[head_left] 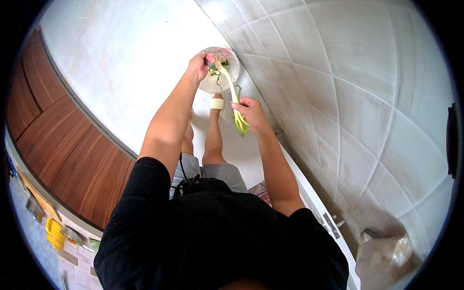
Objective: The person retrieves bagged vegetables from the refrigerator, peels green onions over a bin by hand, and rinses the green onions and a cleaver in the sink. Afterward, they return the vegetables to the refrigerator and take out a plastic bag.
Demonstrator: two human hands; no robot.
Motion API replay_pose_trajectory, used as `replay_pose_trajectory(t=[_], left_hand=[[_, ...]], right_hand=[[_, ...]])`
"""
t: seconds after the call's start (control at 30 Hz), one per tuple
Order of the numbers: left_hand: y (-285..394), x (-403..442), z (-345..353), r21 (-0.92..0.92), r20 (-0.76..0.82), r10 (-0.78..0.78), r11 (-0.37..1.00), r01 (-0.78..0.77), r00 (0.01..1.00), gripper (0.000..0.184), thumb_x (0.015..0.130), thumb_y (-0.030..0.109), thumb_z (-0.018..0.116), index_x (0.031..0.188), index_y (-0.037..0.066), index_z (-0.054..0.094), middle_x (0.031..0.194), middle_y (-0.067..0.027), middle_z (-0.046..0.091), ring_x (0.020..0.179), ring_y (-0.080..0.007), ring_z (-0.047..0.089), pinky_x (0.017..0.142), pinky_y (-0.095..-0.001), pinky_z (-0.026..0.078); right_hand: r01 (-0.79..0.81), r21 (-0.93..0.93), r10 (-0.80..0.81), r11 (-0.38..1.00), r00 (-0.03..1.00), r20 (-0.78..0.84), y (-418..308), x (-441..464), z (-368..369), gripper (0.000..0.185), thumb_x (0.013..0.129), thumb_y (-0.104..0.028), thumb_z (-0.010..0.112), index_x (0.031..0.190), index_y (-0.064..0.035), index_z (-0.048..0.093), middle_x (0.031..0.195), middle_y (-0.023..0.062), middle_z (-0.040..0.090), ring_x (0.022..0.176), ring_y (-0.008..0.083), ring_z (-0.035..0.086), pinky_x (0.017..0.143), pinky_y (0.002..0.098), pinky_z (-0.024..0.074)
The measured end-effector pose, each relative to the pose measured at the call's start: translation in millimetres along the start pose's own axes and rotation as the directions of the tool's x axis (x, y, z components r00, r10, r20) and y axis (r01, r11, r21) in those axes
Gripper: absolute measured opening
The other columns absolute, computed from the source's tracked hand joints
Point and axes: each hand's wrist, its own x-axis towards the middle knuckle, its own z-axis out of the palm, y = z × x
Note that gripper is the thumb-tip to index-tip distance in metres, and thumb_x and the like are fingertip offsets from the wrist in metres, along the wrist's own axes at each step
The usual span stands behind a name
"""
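A scallion (226, 76), pale at the root end and green at the leaves, stretches between my two hands. My right hand (250, 113) is closed round its leafy part, with the green ends hanging below the fingers. Up at the root end my left hand (198, 67) is closed, its fingers at the scallion's base with a dark green piece by them; the exact grip is too small to make out. Beneath the root end stands a round, light-coloured bin (209, 85) with green scraps and a pinkish printed wrapper inside. A thin dark strand dangles over it.
A tiled wall (309, 63) rises close on the right. Brown wooden cabinet fronts (63, 140) run along the left, below a counter holding a yellow container (54, 234). A white door edge (316, 208) and a plastic bag (384, 261) are at the lower right. My sandalled foot (217, 102) is beside the bin.
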Motion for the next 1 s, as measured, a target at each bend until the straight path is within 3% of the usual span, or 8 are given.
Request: replay_pose_trajectory(t=[0.13,0.23,0.33,0.43,0.53,0.73,0.87,1.0], left_hand=[[-14,2,-12,0.436,-0.055,0.059,0.900,-0.029,0.997,0.026,0.091,0.023,0.042,0.092,-0.001,0.053,0.078,-0.0098,0.055,0.073,-0.0171,0.054,0.077,-0.0340,0.045],[-28,-27,-6,0.780,-0.055,0.222,0.618,-0.097,0.974,0.039,0.090,0.037,0.045,0.102,0.002,0.054,0.089,-0.0105,0.057,0.088,-0.0154,0.053,0.088,-0.0357,0.038],[-43,-89,1,0.814,0.068,0.162,0.561,-0.149,0.984,0.049,0.088,0.045,0.046,0.109,0.001,0.052,0.098,-0.0115,0.056,0.096,-0.0140,0.051,0.086,-0.0322,0.040],[-53,-126,-5,0.649,0.165,-0.134,0.761,-0.005,0.977,0.045,0.088,0.039,0.051,0.112,0.002,0.050,0.092,-0.0065,0.057,0.088,-0.0134,0.055,0.076,-0.0260,0.044],[-61,-131,-21,0.719,0.241,-0.056,0.681,-0.140,0.969,0.030,0.086,0.020,0.057,0.109,0.001,0.051,0.086,-0.0052,0.060,0.074,-0.0112,0.058,0.067,-0.0243,0.047],[-43,-133,-25,0.386,0.119,-0.219,0.909,0.158,0.968,0.022,0.088,0.014,0.053,0.106,0.001,0.054,0.084,-0.0053,0.060,0.068,-0.0122,0.059,0.062,-0.0239,0.051],[-30,-129,-37,0.346,0.227,-0.293,0.916,0.204,0.929,0.025,0.090,0.016,0.049,0.109,0.001,0.055,0.086,-0.0060,0.061,0.073,-0.0126,0.060,0.067,-0.0244,0.052],[-29,-132,-36,0.291,0.275,-0.303,0.931,0.221,0.913,0.024,0.090,0.014,0.049,0.109,0.002,0.055,0.089,-0.0069,0.061,0.078,-0.0122,0.059,0.070,-0.0251,0.050]], right_hand=[[-0.031,-0.080,0.026,0.996,0.998,-0.062,-9,1,-1,0.018,0.080,-0.019,0.063,0.085,-0.0022,0.064,0.068,-0.0025,0.053,0.059,0.0043,0.043,0.054,0.0192,0.0345],[0.023,0.048,-0.021,0.999,0.999,-0.044,-4,18,2,0.018,0.083,-0.018,0.059,0.086,-0.0009,0.062,0.070,-0.0009,0.054,0.060,0.0059,0.045,0.055,0.0207,0.0379],[-0.059,0.304,0.058,0.951,0.998,0.013,7,39,3,0.018,0.087,-0.016,0.054,0.090,0.0005,0.060,0.073,0.0006,0.055,0.060,0.0072,0.047,0.057,0.0225,0.0413],[-0.055,0.310,0.070,0.949,0.997,-0.039,7,51,13,0.018,0.087,-0.011,0.052,0.094,0.0043,0.058,0.078,0.0058,0.059,0.064,0.0109,0.053,0.062,0.0252,0.0480],[-0.032,0.294,0.049,0.955,0.998,-0.050,9,57,15,0.018,0.085,-0.008,0.053,0.094,0.0074,0.057,0.081,0.0102,0.061,0.069,0.0143,0.059,0.063,0.0272,0.0516],[0.038,0.179,-0.012,0.983,0.990,-0.140,4,63,6,0.017,0.085,-0.007,0.053,0.092,0.0063,0.060,0.075,0.0093,0.060,0.062,0.0126,0.057,0.058,0.0247,0.0511],[0.091,0.266,-0.007,0.960,0.953,-0.302,6,73,-4,0.017,0.085,-0.007,0.052,0.094,0.0040,0.061,0.074,0.0076,0.059,0.063,0.0117,0.056,0.058,0.0239,0.0503],[0.079,0.122,-0.066,0.989,0.992,-0.107,5,75,3,0.021,0.080,-0.017,0.061,0.085,0.0040,0.061,0.071,0.0050,0.059,0.059,0.0105,0.053,0.055,0.0231,0.0452]])
